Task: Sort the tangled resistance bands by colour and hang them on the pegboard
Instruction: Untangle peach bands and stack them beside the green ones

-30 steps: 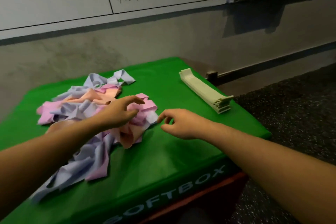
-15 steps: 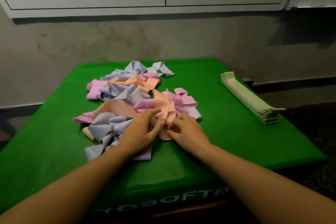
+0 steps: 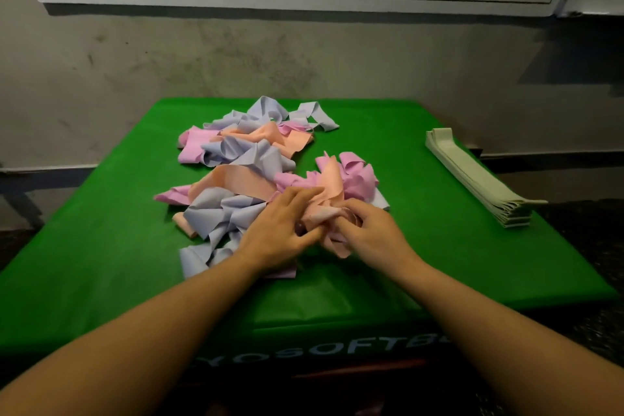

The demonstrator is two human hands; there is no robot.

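on green box top (image 3: 439, 246), both hands' fingers (image 3: 341, 223) pinch a peach band (image 3: 329, 199) in the tangle

I'm working over a green soft box (image 3: 422, 246) with partial white lettering "YOSOFTB" showing on its front face. Lying directly on its top: a tangled heap of resistance bands (image 3: 243, 162) in lilac, pink and peach, spreading from the far middle to the near middle. A neat stack of pale green bands (image 3: 479, 179) is sitting well apart near the right edge, running diagonally front to back.
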